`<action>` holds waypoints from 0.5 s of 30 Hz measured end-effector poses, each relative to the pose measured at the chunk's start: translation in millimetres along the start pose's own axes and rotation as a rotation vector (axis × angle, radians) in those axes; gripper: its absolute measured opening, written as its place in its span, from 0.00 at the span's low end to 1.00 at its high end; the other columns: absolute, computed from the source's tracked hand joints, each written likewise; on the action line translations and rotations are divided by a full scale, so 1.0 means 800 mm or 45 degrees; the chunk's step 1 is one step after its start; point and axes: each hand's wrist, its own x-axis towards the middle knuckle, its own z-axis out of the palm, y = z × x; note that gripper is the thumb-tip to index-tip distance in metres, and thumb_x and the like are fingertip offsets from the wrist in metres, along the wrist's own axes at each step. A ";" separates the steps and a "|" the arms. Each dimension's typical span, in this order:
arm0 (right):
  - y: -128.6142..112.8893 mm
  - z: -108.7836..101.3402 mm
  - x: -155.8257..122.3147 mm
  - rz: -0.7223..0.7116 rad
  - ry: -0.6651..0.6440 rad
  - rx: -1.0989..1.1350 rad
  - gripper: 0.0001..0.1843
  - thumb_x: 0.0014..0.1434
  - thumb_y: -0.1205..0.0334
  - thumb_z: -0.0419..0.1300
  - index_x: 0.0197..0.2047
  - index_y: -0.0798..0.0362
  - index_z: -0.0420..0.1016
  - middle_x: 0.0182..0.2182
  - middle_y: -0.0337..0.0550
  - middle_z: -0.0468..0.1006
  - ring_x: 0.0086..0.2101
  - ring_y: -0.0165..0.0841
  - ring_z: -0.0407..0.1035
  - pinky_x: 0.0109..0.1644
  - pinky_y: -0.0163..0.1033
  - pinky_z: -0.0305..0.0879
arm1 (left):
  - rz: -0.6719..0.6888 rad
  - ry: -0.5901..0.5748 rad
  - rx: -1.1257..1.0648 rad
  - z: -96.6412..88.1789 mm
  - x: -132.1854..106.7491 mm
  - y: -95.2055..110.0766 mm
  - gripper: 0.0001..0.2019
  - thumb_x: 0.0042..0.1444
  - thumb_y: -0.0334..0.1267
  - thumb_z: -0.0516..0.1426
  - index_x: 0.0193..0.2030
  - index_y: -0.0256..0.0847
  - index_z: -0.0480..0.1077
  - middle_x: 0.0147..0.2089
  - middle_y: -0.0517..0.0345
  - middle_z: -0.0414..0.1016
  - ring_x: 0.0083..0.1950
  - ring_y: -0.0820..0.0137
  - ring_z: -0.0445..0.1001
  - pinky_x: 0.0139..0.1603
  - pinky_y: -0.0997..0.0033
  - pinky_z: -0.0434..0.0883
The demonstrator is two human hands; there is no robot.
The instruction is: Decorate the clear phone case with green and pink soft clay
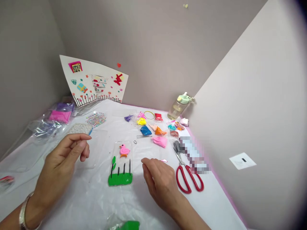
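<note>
A clear phone case [120, 150] lies between my hands. It bears a pink clay duck [124, 150], a ridged green clay strip [120, 179] along its near end, several thin black stems and green leaves [114, 163]. To its left, my left hand [66, 158] is raised with thumb and fingers pinched together; anything between them is hidden. A blue slender tip [90, 131] shows just beyond its fingers; I cannot tell whether it is held. My right hand [158, 179] hovers right of the case, fingers bent and closed, their contents hidden.
Several coloured clay packets [145, 130] lie behind the case. Red-handled scissors [183, 179] rest at right; a water bottle [178, 107] stands near the wall. Loose gems [96, 119] and plastic bags [45, 129] lie at left. A green clay packet [129, 225] sits at the near edge.
</note>
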 end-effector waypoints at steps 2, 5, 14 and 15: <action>0.000 0.004 -0.003 0.001 -0.029 0.021 0.09 0.69 0.72 0.51 0.42 0.54 0.70 0.24 0.39 0.73 0.24 0.31 0.67 0.29 0.36 0.57 | -0.026 -0.082 -0.091 0.000 -0.001 -0.005 0.09 0.67 0.48 0.52 0.47 0.50 0.68 0.29 0.66 0.66 0.34 0.69 0.66 0.39 0.70 0.65; -0.002 0.007 -0.005 -0.001 -0.050 0.049 0.09 0.69 0.72 0.50 0.40 0.53 0.70 0.25 0.40 0.75 0.25 0.31 0.67 0.30 0.35 0.58 | -0.043 -0.130 -0.109 -0.001 0.000 -0.012 0.09 0.67 0.49 0.52 0.47 0.50 0.68 0.29 0.67 0.65 0.33 0.69 0.65 0.40 0.69 0.63; 0.002 0.011 -0.009 0.267 -0.219 0.412 0.10 0.70 0.68 0.50 0.40 0.52 0.71 0.28 0.38 0.74 0.26 0.29 0.66 0.32 0.34 0.59 | -0.044 -0.174 -0.055 0.000 0.001 -0.014 0.10 0.66 0.49 0.53 0.46 0.49 0.69 0.29 0.66 0.66 0.31 0.69 0.65 0.37 0.71 0.65; 0.002 0.012 -0.009 0.286 -0.254 0.415 0.11 0.71 0.67 0.50 0.38 0.52 0.70 0.28 0.38 0.74 0.27 0.29 0.66 0.32 0.34 0.58 | -0.039 -0.188 -0.041 0.001 0.001 -0.014 0.09 0.66 0.49 0.53 0.47 0.49 0.69 0.29 0.66 0.66 0.31 0.69 0.65 0.37 0.71 0.66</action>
